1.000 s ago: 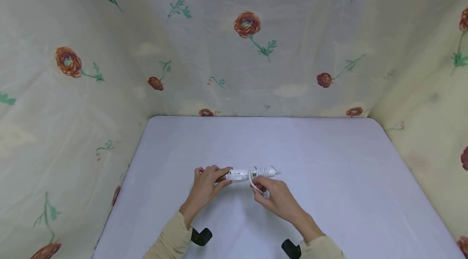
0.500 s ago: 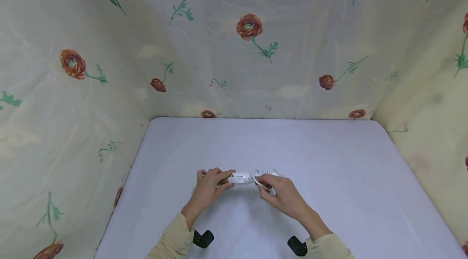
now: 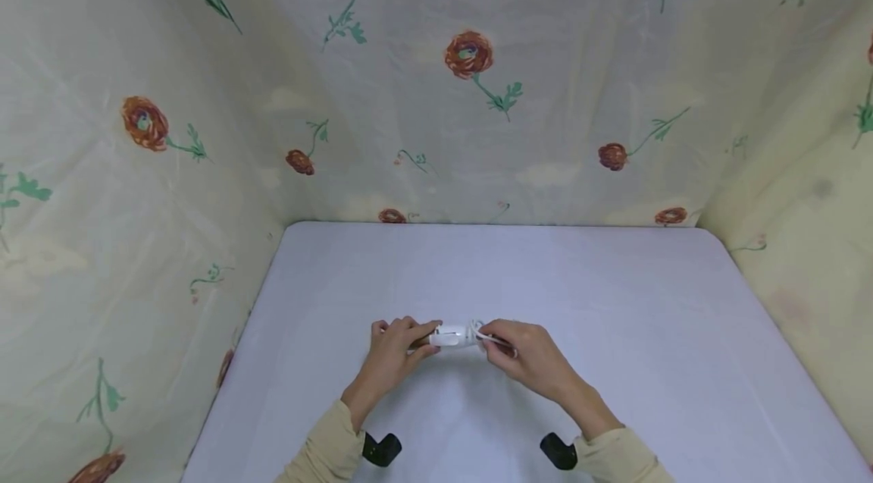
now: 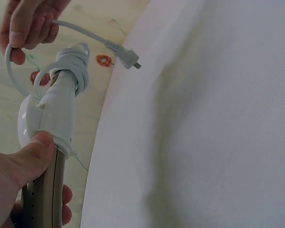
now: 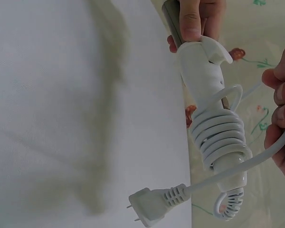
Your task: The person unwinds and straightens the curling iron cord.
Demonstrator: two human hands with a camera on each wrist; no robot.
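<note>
A curling iron with a white handle and brownish barrel is held up above the table in both hands' reach. My left hand grips the barrel, thumb lying at the base of the handle. White power cord is wound in several turns round the handle's far end. With curled fingers, my right hand pinches a loose stretch of that cord beside the turns. The two-pin plug dangles free from the right hand's fingers. In the head view the right hand hides most of the wound cord.
A white-covered table lies beneath the hands, its left edge sloping toward the front. Flower-printed cloth hangs behind it and along both sides. Black wrist cameras stick out from the beige sleeves.
My right hand has moved a little right and up along the handle with the cord, now covering the wound turns. The left hand keeps its grip on the barrel. The head view shifts slightly.
</note>
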